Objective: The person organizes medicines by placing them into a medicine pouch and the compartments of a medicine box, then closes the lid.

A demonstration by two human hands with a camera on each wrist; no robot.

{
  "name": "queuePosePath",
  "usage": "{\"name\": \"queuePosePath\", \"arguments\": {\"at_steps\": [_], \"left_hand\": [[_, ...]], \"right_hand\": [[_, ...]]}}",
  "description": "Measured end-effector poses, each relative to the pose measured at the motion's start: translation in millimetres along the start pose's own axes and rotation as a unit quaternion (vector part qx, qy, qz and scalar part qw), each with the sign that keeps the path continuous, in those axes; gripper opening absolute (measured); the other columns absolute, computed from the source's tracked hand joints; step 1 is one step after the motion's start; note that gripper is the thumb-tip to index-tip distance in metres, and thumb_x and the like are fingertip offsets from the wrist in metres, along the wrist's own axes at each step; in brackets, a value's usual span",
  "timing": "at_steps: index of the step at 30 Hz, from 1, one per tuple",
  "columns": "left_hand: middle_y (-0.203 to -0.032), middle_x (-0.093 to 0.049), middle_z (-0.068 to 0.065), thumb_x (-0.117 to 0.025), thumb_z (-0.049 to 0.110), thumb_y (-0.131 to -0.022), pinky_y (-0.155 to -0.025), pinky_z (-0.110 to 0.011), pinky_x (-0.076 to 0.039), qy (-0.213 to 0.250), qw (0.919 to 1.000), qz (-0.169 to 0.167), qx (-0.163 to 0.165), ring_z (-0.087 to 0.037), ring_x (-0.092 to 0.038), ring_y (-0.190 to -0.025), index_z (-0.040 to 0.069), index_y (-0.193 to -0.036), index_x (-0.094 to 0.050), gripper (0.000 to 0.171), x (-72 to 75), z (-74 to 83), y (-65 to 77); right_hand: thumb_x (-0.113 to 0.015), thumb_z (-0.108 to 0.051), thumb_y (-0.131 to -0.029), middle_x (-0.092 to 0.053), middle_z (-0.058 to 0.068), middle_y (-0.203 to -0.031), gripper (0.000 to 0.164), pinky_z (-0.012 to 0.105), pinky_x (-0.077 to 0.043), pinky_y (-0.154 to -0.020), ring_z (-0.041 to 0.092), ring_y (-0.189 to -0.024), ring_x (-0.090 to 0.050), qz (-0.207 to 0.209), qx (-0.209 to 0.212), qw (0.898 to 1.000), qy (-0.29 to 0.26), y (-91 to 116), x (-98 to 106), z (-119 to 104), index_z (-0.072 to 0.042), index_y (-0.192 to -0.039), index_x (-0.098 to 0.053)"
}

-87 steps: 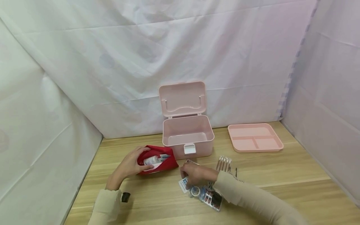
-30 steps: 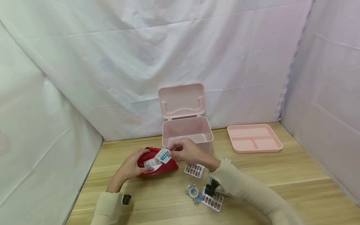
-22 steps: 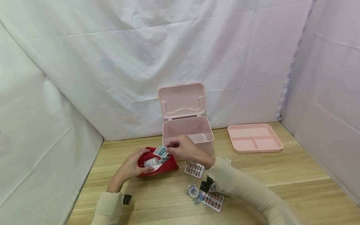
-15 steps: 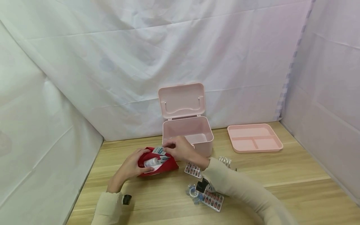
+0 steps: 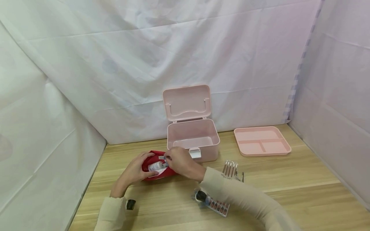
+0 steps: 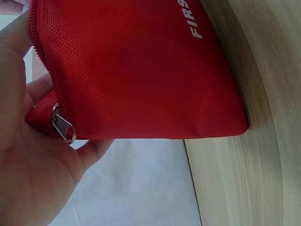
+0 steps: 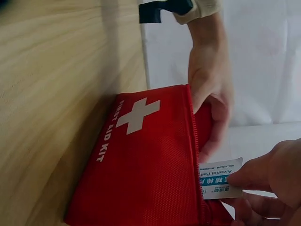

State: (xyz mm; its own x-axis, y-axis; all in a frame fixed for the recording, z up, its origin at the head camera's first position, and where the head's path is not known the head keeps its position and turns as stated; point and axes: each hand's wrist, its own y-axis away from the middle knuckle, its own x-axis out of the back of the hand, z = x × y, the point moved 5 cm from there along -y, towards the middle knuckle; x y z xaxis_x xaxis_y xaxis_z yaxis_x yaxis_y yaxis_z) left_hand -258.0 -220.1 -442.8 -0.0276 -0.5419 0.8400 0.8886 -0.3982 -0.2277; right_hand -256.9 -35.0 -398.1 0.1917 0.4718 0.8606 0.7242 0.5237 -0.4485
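Observation:
A red first aid pouch [image 7: 150, 155] with a white cross lies on the table, its zipped mouth spread apart. My left hand [image 5: 136, 170] grips the pouch by its mouth, thumb and fingers on opposite edges; the metal zipper pull [image 6: 63, 125] shows by the palm. Inside sits a small white bottle [image 5: 155, 166]. Between the thumb and fingers of my right hand [image 5: 182, 162] is a white and blue alcohol pad packet [image 7: 218, 181], its lower end within the pouch mouth.
Behind stands a pink box [image 5: 208, 153] with its lid raised. A pink divided tray [image 5: 251, 141] lies to the right. Cotton swabs [image 5: 230, 168], a capsule blister pack [image 5: 220, 207] and a wrapped white ring [image 5: 198, 195] lie around my right forearm, which partly covers them.
My right hand has taken the alcohol pad packet from the table, carried it left to the pouch and lowered it into the mouth. My left hand keeps its hold.

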Motion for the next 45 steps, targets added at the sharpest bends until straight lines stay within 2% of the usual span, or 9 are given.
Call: {"name": "queuePosePath", "arguments": {"at_steps": [2,6,10,14,21,28,34,40,45], "left_hand": [[-0.127,-0.060,-0.010,-0.090,0.032,-0.072,-0.094,-0.050,-0.052,0.000,1.0000,0.002,-0.002,-0.029,-0.059,-0.113,0.006,-0.134,-0.056,0.075,0.4,0.0,0.1],[-0.127,-0.060,-0.011,-0.090,0.032,-0.071,-0.094,-0.050,-0.052,-0.004,1.0000,0.003,-0.006,-0.029,-0.059,-0.113,0.006,-0.134,-0.057,0.075,0.8,0.3,0.5],[-0.127,-0.060,-0.011,-0.090,0.031,-0.071,-0.093,-0.049,-0.052,-0.001,1.0000,0.005,-0.006,-0.028,-0.059,-0.112,0.006,-0.134,-0.056,0.075,1.0,0.5,0.7],[-0.127,-0.060,-0.012,-0.090,0.031,-0.072,-0.093,-0.049,-0.052,-0.005,0.9999,0.006,-0.008,-0.028,-0.059,-0.112,0.005,-0.134,-0.056,0.075,1.1,1.0,0.3],[-0.129,-0.059,-0.013,-0.090,0.029,-0.072,-0.094,-0.050,-0.052,-0.004,0.9999,0.006,-0.009,-0.030,-0.059,-0.113,0.004,-0.133,-0.057,0.074,1.2,1.9,0.0],[-0.127,-0.060,-0.010,-0.089,0.032,-0.073,-0.091,-0.047,-0.053,-0.001,0.9999,-0.001,-0.013,-0.027,-0.059,-0.112,0.007,-0.132,-0.058,0.072,1.9,3.6,-0.2],[-0.129,-0.058,-0.009,-0.080,0.034,-0.084,-0.092,-0.050,-0.053,0.030,0.9994,-0.015,0.007,-0.030,-0.056,-0.115,0.013,-0.123,-0.063,0.048,9.7,2.9,3.0],[-0.126,-0.063,-0.008,-0.069,0.019,-0.094,-0.092,-0.049,-0.053,0.044,0.9990,-0.003,-0.007,-0.029,-0.059,-0.114,0.012,-0.115,-0.068,0.023,21.1,0.6,8.4],[-0.130,-0.061,-0.013,-0.058,0.014,-0.100,-0.091,-0.047,-0.055,0.079,0.9968,-0.010,0.003,-0.033,-0.058,-0.118,0.008,-0.118,-0.068,0.022,27.8,-2.1,13.8]], "right_hand": [[-0.069,-0.019,-0.090,-0.069,-0.003,-0.079,0.010,0.029,-0.055,-0.064,0.013,-0.073,-0.065,-0.003,0.016,0.998,0.054,0.3,-2.4,-4.4,-0.017,-0.088,-0.079],[-0.068,-0.022,-0.090,-0.068,-0.003,-0.084,0.011,0.030,-0.055,-0.060,0.013,-0.076,-0.065,-0.030,0.035,0.988,0.145,1.2,-9.2,-11.1,-0.019,-0.088,-0.078],[-0.068,-0.020,-0.088,-0.069,-0.005,-0.091,0.012,0.031,-0.054,-0.061,0.013,-0.078,-0.065,-0.064,0.037,0.979,0.190,2.5,-16.7,-14.7,-0.022,-0.094,-0.078],[-0.070,-0.021,-0.087,-0.071,-0.007,-0.091,0.012,0.031,-0.053,-0.060,0.014,-0.076,-0.066,-0.079,0.041,0.972,0.219,3.9,-21.1,-18.7,-0.024,-0.097,-0.077],[-0.070,-0.026,-0.087,-0.069,-0.006,-0.080,0.005,0.031,-0.049,-0.051,0.015,-0.067,-0.064,-0.096,0.038,0.964,0.245,3.3,-29.1,-23.6,-0.027,-0.087,-0.076],[-0.071,-0.028,-0.089,-0.070,-0.009,-0.075,0.008,0.031,-0.049,-0.049,0.014,-0.062,-0.063,-0.123,0.020,0.958,0.259,-0.4,-36.9,-27.4,-0.030,-0.083,-0.076],[-0.072,-0.031,-0.089,-0.069,-0.010,-0.075,0.004,0.029,-0.049,-0.050,0.012,-0.063,-0.063,-0.143,0.026,0.949,0.279,-4.1,-40.0,-28.9,-0.030,-0.086,-0.076],[-0.072,-0.027,-0.088,-0.069,-0.007,-0.077,0.004,0.030,-0.050,-0.052,0.014,-0.066,-0.064,-0.139,0.024,0.955,0.262,-4.2,-40.4,-26.0,-0.028,-0.084,-0.074],[-0.070,-0.025,-0.089,-0.068,-0.004,-0.079,0.005,0.031,-0.050,-0.051,0.016,-0.066,-0.063,-0.115,0.035,0.957,0.266,-2.1,-36.8,-26.8,-0.026,-0.086,-0.074]]}}
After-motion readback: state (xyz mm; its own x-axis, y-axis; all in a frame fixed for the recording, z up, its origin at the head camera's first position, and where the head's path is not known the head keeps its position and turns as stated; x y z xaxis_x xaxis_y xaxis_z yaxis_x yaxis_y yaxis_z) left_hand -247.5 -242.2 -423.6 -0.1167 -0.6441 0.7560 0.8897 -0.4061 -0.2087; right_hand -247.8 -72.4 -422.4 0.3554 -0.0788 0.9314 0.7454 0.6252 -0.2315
